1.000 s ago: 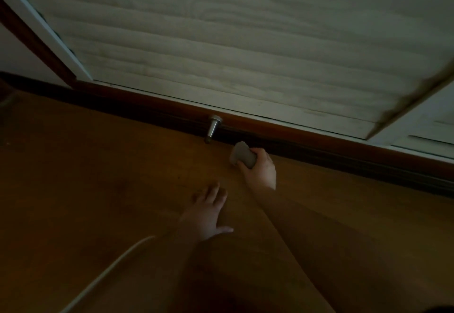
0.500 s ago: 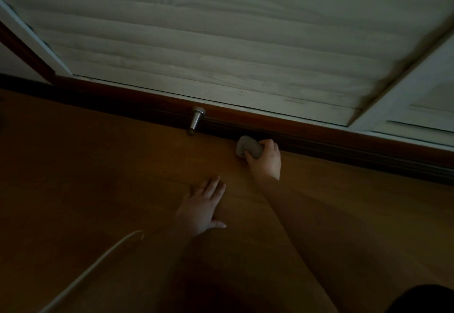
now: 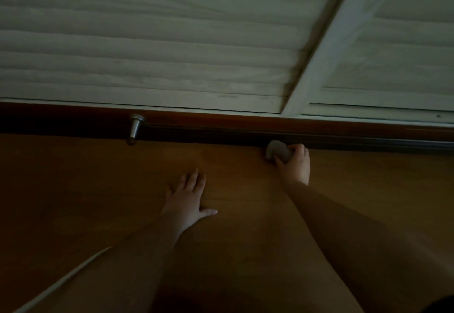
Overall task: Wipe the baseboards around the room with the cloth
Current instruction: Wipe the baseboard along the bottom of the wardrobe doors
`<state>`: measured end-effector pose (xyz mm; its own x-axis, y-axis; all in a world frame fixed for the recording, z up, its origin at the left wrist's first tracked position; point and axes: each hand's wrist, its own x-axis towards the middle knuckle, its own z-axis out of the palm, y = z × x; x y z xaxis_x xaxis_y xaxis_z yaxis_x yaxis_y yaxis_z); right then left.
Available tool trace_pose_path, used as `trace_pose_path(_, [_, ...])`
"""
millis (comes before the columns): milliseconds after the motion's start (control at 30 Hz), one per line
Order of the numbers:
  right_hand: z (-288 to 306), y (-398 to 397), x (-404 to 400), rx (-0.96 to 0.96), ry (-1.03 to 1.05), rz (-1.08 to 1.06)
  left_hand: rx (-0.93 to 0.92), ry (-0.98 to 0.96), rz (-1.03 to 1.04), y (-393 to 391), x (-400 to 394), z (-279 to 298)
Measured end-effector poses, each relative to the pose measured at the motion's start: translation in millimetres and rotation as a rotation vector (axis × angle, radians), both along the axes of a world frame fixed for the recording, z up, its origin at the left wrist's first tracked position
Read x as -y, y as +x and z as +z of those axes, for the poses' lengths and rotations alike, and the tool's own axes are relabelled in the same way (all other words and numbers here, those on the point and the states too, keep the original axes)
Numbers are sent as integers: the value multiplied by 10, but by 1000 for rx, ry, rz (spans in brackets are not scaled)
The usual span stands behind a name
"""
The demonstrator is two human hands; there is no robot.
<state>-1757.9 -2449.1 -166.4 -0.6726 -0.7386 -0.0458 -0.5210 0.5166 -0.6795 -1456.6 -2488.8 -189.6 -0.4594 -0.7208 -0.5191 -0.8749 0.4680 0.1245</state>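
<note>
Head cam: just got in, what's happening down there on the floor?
A person is low on the wooden floor, wiping the dark baseboard under a white louvered panel. The right hand grips a small bunched cloth held at the foot of the baseboard, to the right of a metal door stop. The left hand lies flat on the floor with fingers spread, apparently bracing. The light is dim, so dirt on the board cannot be judged.

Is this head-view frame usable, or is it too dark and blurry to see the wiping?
Head view: dim and underexposed, softly blurred, wide-angle lines bent; still, the right hand gripping the cloth at the dark baseboard reads clearly, the left hand flat on the floor.
</note>
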Motion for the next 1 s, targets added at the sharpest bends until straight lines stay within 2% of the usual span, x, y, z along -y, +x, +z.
trace_pose_path(133, [82,-392,-192,-4,47,-115,49,9,-7,-242,59,62])
trace_pose_path(267, [90,-327,-267,7,4,-41,80,36,-53,-323,134,148])
trace_pose_path(433, [76,257,-21,-24,-75,203,104,61,-90,-338,170,226])
trace_pose_path(600, [150,932,380,-40,-175,387,9,0,-130,-2,150,175])
trace_pose_path(800, [163,1609,726,-10,-207,501,3,-31,-101,418,116,135])
trace_pose_path(1000, [115,1928,943,42,-179,491,5,-13,-94,532,68,129])
